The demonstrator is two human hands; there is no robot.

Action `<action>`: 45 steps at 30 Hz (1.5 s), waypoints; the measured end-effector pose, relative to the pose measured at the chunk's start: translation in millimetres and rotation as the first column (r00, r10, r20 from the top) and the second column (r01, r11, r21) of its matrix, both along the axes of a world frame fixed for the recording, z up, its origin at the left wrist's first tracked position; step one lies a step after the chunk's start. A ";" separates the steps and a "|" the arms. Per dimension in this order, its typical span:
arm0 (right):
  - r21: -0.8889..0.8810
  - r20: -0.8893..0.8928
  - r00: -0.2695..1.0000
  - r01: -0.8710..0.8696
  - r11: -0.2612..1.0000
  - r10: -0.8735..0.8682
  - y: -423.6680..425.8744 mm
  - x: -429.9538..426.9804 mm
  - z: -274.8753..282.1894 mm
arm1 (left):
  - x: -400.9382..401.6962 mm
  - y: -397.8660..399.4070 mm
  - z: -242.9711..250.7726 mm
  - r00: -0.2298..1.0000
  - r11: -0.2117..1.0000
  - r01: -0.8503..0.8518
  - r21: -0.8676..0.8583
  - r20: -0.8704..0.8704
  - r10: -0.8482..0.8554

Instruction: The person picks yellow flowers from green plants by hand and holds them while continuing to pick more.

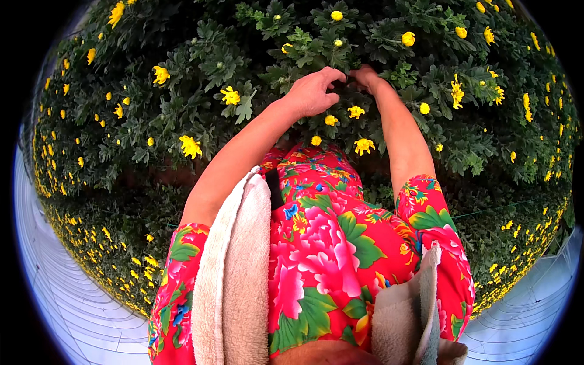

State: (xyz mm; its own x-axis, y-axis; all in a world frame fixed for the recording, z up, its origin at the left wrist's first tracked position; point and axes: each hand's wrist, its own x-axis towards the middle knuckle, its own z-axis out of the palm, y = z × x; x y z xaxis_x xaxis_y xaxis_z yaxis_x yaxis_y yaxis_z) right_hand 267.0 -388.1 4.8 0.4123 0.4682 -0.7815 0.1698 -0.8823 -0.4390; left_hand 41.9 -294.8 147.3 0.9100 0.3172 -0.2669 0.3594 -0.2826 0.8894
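Both hands reach forward into a bed of chrysanthemum plants with dark green lobed leaves (pixel 223 64). My left hand (pixel 315 91) has its fingers bent, with the tips near the stems; whether it holds anything is hidden. My right hand (pixel 365 78) is close beside it, its fingers partly lost among the leaves. Just below the hands are an open yellow chrysanthemum bloom (pixel 356 112) and a half-open yellow bud (pixel 331 120). Above them, a small pale yellow bud (pixel 337 43) and a rounder yellow bud (pixel 336 16) stand on leafy stems.
Dense flowering plants surround me on all sides, with a yellow bloom (pixel 190 146) near my left forearm. A thin green line (pixel 492 209) runs through the plants behind me. A beige towel (pixel 242 273) hangs over my shoulders. Pale ribbed sheeting (pixel 91 319) curves along the rim.
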 end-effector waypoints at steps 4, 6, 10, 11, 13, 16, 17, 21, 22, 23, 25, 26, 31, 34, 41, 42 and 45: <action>-0.032 -0.288 0.788 0.560 0.828 -0.544 -13.0 -0.8 -22.2 | 27.5 -12.5 12.2 0.867 0.849 0.497 0.179 -0.149 -0.476; -0.059 -0.382 0.610 0.734 0.677 -0.694 -8.2 -4.5 -29.7 | 31.4 -19.9 10.5 0.790 0.763 0.613 0.205 -0.182 -0.586; 0.103 -0.325 0.526 0.845 0.524 -0.786 3.6 -11.5 -45.9 | 31.1 -24.0 4.8 0.718 0.735 0.671 0.099 -0.334 -0.610; 0.096 -0.335 0.533 0.840 0.535 -0.777 5.2 -12.6 -53.7 | 26.1 -23.6 3.4 0.723 0.744 0.662 0.096 -0.345 -0.599; 0.194 -0.192 0.500 0.863 0.466 -0.845 6.5 -13.7 -77.1 | 17.2 -21.2 2.5 0.744 0.773 0.629 0.081 -0.351 -0.569; 0.376 0.035 0.589 0.741 0.557 -0.807 -44.7 31.4 -134.6 | 31.5 -28.5 0.4 0.756 0.761 0.638 0.118 -0.286 -0.589; 0.377 0.153 0.625 0.679 0.630 -0.765 -43.9 28.9 -137.1 | 28.1 -27.7 -2.2 0.782 0.784 0.608 0.127 -0.267 -0.563; 0.207 0.421 0.785 0.404 0.891 -0.454 -36.1 34.9 -107.9 | 18.2 -22.8 4.1 0.789 0.822 0.568 0.027 -0.300 -0.536; 0.132 0.430 0.838 0.310 0.942 -0.336 -45.3 44.2 -93.1 | 15.6 -26.8 7.7 0.795 0.827 0.562 0.022 -0.292 -0.532; 0.072 0.397 0.887 0.225 0.972 -0.235 -51.3 47.1 -82.4 | 13.4 -31.4 11.1 0.798 0.829 0.558 0.016 -0.283 -0.532; 0.072 0.308 0.946 0.083 0.994 -0.101 -56.9 46.4 -53.5 | 3.6 -26.9 14.7 0.887 0.892 0.445 0.076 -0.176 -0.428; 0.081 -0.004 0.955 0.295 0.952 -0.295 -31.7 8.4 -11.8 | -12.6 -20.8 12.7 0.976 0.967 0.216 0.137 -0.012 -0.216; 0.506 -0.121 0.982 0.189 0.841 -0.148 -38.2 -35.9 61.9 | -33.0 19.2 42.5 0.907 0.879 -0.421 0.226 0.096 0.409; 0.423 -0.138 0.986 0.140 0.895 -0.089 -11.8 -38.4 75.2 | -24.9 46.9 32.5 0.792 0.751 -0.611 0.250 0.191 0.581; 0.520 -0.415 0.910 0.253 0.816 -0.018 61.6 -58.3 108.0 | 6.4 70.0 17.1 0.879 0.880 -0.462 0.110 -0.071 0.471; 0.459 -0.459 0.888 0.259 0.850 -0.022 67.9 -60.6 112.2 | 5.8 67.0 13.0 0.856 0.837 -0.515 0.186 0.065 0.513; 0.475 -0.404 0.915 0.210 0.855 0.000 76.8 -68.0 125.8 | 4.6 68.7 4.5 0.806 0.804 -0.578 0.137 -0.057 0.589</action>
State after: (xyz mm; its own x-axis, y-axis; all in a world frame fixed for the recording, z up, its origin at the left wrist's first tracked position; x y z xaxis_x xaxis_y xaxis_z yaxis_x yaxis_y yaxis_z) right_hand 199.0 -311.4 130.7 0.2056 0.8057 -0.5555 -0.1812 -0.5264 -0.8307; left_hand 46.5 -226.1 151.7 0.5162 0.8121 -0.2721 0.5655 -0.0846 0.8204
